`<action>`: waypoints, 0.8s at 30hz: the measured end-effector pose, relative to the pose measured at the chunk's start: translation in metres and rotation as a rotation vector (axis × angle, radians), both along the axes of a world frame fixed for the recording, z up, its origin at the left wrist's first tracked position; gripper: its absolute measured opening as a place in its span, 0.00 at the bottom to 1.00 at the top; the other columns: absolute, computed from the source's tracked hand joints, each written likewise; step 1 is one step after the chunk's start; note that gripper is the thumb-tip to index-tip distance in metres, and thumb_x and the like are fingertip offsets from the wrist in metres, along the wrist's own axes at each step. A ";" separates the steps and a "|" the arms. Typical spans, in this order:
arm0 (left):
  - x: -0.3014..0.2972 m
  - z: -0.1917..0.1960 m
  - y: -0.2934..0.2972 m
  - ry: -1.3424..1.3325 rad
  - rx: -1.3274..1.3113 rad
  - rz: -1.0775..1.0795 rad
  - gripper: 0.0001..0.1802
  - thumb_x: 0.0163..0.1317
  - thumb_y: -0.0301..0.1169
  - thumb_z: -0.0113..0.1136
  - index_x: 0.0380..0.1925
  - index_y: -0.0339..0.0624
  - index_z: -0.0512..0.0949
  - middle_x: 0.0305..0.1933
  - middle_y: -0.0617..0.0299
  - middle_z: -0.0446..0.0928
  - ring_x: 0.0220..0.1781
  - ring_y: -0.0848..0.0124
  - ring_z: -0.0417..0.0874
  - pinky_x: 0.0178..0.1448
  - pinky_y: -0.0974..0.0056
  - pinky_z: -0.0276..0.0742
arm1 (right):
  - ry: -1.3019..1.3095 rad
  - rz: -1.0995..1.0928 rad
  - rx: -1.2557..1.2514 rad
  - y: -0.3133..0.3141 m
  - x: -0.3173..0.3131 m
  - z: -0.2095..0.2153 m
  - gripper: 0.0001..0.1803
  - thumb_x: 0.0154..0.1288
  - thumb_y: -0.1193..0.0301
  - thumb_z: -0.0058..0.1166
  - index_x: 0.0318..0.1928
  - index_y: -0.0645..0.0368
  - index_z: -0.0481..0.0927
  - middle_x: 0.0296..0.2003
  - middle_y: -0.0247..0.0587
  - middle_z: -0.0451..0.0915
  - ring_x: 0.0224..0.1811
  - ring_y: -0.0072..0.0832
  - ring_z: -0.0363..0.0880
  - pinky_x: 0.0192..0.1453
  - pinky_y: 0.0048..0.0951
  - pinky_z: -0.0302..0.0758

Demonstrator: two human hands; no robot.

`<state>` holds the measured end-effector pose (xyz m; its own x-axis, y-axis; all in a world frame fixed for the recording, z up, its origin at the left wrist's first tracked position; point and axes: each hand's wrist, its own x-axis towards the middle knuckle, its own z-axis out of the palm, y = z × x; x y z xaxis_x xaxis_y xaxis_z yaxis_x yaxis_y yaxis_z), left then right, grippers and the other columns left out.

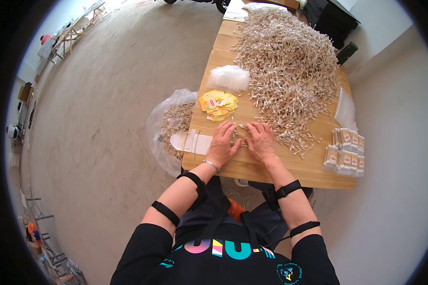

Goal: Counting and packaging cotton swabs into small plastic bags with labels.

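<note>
At mid-frame, the left hand (pixel 221 145) and right hand (pixel 261 142) curl over a few loose cotton swabs (pixel 238 134) on the table (pixel 290 172); I can't tell whether either grip pinches any. A swab heap (pixel 290 61) covers the upper right.

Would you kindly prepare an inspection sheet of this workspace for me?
Surface: wooden table, largely covered.
Job's things: large swab pile; yellow cards, clear bags and white strip at left; small packs at right.
Clutter: black container and dark cylinder at far right.
Hands: left hand and right hand at a few loose swabs; grip unclear.
Cables: thin dark cord near the right forearm.
Surroundings: plastic sack of swabs beside the table; brownish floor; pale wall.
</note>
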<state>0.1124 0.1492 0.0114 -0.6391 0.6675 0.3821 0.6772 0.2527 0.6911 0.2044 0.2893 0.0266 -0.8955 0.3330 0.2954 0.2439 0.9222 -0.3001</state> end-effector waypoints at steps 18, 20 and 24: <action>0.004 0.011 0.013 -0.037 -0.024 0.106 0.20 0.50 0.38 0.69 0.39 0.39 0.76 0.50 0.53 0.74 0.58 0.56 0.71 0.63 0.56 0.66 | 0.217 -0.053 -0.172 -0.001 0.022 -0.011 0.05 0.53 0.71 0.60 0.32 0.53 0.84 0.32 0.33 0.76 0.40 0.34 0.72 0.47 0.35 0.69; 0.006 0.012 0.019 -0.030 -0.085 0.219 0.20 0.48 0.37 0.69 0.40 0.42 0.76 0.47 0.55 0.74 0.54 0.58 0.71 0.60 0.57 0.66 | 0.217 -0.055 -0.167 -0.001 0.022 -0.011 0.05 0.53 0.72 0.60 0.32 0.53 0.84 0.32 0.33 0.76 0.40 0.34 0.72 0.46 0.35 0.69; 0.005 0.014 0.031 -0.136 -0.204 0.293 0.22 0.46 0.36 0.68 0.43 0.46 0.76 0.48 0.61 0.75 0.58 0.61 0.68 0.61 0.59 0.63 | 0.226 -0.057 -0.189 0.002 0.024 -0.014 0.04 0.53 0.72 0.60 0.32 0.53 0.83 0.32 0.33 0.76 0.40 0.34 0.72 0.46 0.35 0.70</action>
<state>0.1178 0.1804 0.0259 -0.8500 0.5024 0.1586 0.4612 0.5640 0.6850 0.2289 0.2913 0.0122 -0.7924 0.4487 0.4132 0.2007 0.8315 -0.5181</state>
